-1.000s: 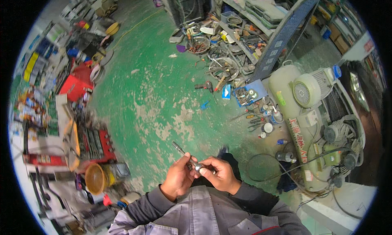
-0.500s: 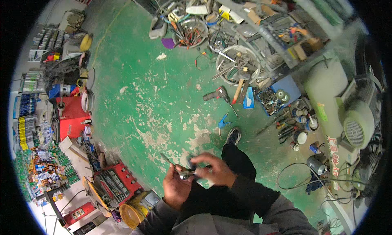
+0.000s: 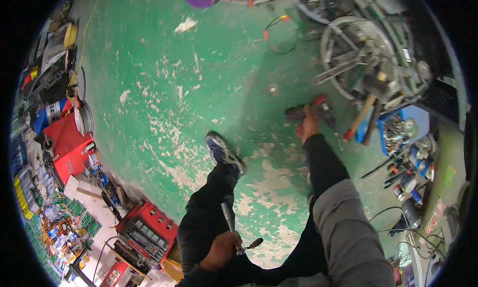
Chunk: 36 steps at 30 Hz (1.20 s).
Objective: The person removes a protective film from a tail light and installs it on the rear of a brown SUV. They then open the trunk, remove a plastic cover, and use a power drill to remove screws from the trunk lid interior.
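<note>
My left hand (image 3: 222,249) is low in the view, over my lap, with its fingers closed round a ratchet wrench (image 3: 253,244). A long silvery extension bar (image 3: 227,215) sticks up from that fist. Out in front and to the right, my right arm reaches down to a black and red cordless drill (image 3: 323,105) on the green floor. My right hand (image 3: 309,125) is at the drill's handle, fingers curled on it and partly covering it. A thin bit points from the drill toward my right side.
Beyond the drill stands a round basin (image 3: 326,53) heaped with metal parts. A hammer (image 3: 366,110) leans there beside a blue tray (image 3: 416,120) of small hardware. Cans and bottles (image 3: 416,175) crowd the right. A red tool case (image 3: 154,222) and boxed goods line the left.
My right hand has left the ratchet wrench and moved forward and right to the drill. My left hand has lowered, still holding the wrench. The view has moved closer to the floor.
</note>
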### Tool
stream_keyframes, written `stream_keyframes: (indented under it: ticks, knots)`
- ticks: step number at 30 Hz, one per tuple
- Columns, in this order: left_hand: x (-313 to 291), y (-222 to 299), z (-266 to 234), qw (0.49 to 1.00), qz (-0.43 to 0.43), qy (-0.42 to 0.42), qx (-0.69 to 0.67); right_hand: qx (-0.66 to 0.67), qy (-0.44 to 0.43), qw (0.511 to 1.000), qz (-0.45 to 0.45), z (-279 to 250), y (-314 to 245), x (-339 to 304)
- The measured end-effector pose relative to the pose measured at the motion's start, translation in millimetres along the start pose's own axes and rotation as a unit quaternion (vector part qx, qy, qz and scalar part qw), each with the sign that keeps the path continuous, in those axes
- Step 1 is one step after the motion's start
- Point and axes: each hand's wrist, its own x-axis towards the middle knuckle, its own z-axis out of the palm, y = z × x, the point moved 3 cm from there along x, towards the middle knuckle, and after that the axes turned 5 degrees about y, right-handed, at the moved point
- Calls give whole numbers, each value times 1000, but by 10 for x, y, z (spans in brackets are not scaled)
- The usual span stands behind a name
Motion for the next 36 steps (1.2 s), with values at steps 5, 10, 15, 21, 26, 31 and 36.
stream_keyframes:
  ticks: [5, 10, 15, 21, 26, 31, 36]
  knots:
    - [135, 328, -638, 998, 26, -4, 55, -42, 51, 994, -92, 350, 94, 466]
    - [-17, 752, -910, 986, 161, 37, 30, -459, 54, 859, -221, 317, 265, -1074]
    - [-849, 1542, -1693, 937, 41, 50, -343, -431, -171, 861, -210, 833, -250, -4367]
    - [-1891, 2845, -3278, 882, 127, 116, -439, -160, -598, 784, -39, 1669, -1601, -7963]
    - [-2767, 4325, -4469, 770, 382, 149, -490, -183, -634, 704, -261, 2456, -2453, -9651]
    - [-3543, 5636, -5194, 690, 500, 152, -501, -115, -625, 682, -363, 3270, -2721, -10041]
    - [-3856, 6668, -5770, 667, 546, 200, -465, -88, -709, 638, -287, 3970, -3112, -10032]
